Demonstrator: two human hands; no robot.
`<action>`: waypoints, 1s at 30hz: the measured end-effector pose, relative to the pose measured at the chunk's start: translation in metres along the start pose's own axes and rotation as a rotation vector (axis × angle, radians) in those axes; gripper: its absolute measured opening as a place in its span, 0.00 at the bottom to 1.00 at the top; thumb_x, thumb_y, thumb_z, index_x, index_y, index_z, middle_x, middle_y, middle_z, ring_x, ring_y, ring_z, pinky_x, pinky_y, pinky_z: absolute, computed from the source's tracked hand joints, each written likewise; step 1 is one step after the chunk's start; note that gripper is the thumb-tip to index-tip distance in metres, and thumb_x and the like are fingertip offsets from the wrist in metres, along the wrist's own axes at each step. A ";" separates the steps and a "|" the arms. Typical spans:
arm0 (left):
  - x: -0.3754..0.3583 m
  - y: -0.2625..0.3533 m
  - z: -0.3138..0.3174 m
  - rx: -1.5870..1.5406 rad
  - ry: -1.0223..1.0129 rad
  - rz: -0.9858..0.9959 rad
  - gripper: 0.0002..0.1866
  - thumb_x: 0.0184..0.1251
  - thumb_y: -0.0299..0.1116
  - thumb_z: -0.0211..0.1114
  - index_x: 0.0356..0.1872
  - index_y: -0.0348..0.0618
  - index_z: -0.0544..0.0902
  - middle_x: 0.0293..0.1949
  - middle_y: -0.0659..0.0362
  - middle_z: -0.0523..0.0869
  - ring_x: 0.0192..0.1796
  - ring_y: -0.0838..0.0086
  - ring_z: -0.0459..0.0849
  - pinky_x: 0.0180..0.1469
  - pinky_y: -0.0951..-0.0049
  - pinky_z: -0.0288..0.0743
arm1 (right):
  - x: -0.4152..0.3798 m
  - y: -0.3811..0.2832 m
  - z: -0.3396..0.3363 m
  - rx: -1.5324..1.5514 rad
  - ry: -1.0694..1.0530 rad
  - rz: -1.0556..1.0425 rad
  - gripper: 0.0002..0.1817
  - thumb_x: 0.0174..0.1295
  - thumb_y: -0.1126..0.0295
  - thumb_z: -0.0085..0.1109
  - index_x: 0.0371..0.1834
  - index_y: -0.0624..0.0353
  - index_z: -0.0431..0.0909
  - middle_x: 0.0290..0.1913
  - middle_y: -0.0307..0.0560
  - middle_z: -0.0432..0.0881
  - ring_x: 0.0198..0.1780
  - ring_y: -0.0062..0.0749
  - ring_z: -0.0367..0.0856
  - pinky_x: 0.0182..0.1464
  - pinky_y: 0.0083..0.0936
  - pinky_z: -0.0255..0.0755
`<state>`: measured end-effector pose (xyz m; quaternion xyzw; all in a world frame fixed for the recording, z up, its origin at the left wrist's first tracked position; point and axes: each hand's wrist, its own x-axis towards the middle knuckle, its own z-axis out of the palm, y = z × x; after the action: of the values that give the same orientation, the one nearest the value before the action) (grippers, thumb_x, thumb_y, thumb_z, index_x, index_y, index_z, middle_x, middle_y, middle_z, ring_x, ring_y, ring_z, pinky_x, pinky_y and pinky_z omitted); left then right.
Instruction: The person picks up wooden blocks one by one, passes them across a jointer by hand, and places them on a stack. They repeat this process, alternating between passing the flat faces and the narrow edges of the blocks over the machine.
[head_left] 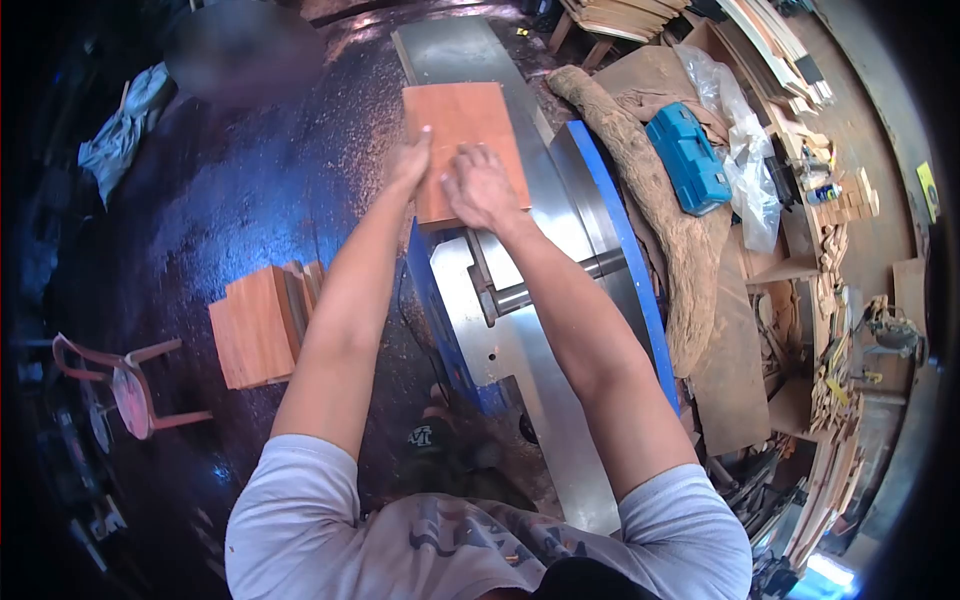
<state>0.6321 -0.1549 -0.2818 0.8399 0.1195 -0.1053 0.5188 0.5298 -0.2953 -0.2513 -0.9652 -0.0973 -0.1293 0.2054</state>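
Observation:
A flat reddish-brown wooden board point(460, 115) lies on the metal bed of a jointer point(455, 50). My left hand point(408, 163) holds the board's left edge, its thumb up at the top face and the other fingers mostly hidden. On the board's upper face, near its right side, rests my right hand point(482, 185), palm down with fingers slightly bent and apart. Just behind the board's near edge, a metal bar and fence bracket point(495, 300) show on the machine.
A stack of similar boards point(255, 330) is at left, near a wooden chair point(135, 390). Right of the machine are a log point(685, 250), a teal tool case point(688, 158) and clear plastic point(755, 190). Shavings point(375, 140) litter the floor. Shelves of wood scraps line the right.

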 end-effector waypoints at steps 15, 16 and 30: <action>-0.329 -0.112 -0.183 -1.866 -1.138 -0.538 0.41 0.84 0.53 0.50 0.81 0.27 0.54 0.53 0.48 0.74 0.50 0.64 0.77 0.51 0.62 0.76 | -0.490 -0.114 -0.180 0.883 0.167 0.805 0.15 0.78 0.70 0.56 0.59 0.68 0.83 0.54 0.48 0.85 0.50 0.31 0.87 0.57 0.27 0.79; -0.346 -0.122 -0.175 -1.905 -1.206 -0.534 0.40 0.84 0.52 0.50 0.81 0.27 0.55 0.53 0.47 0.74 0.51 0.64 0.76 0.51 0.62 0.76 | -0.518 -0.121 -0.178 0.924 0.207 0.873 0.15 0.78 0.70 0.56 0.59 0.68 0.83 0.54 0.47 0.85 0.49 0.31 0.87 0.57 0.27 0.79; -0.583 -0.142 0.061 -0.496 -0.418 -0.121 0.32 0.88 0.50 0.52 0.76 0.32 0.68 0.66 0.45 0.83 0.67 0.61 0.83 0.70 0.60 0.74 | -0.605 -0.164 -0.211 1.185 0.413 1.080 0.40 0.72 0.56 0.68 0.77 0.71 0.61 0.70 0.60 0.75 0.69 0.42 0.78 0.64 0.38 0.78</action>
<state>0.0312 -0.2010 -0.2535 0.6395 0.0823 -0.2736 0.7137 -0.1269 -0.3183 -0.1797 -0.5676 0.3675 -0.1147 0.7277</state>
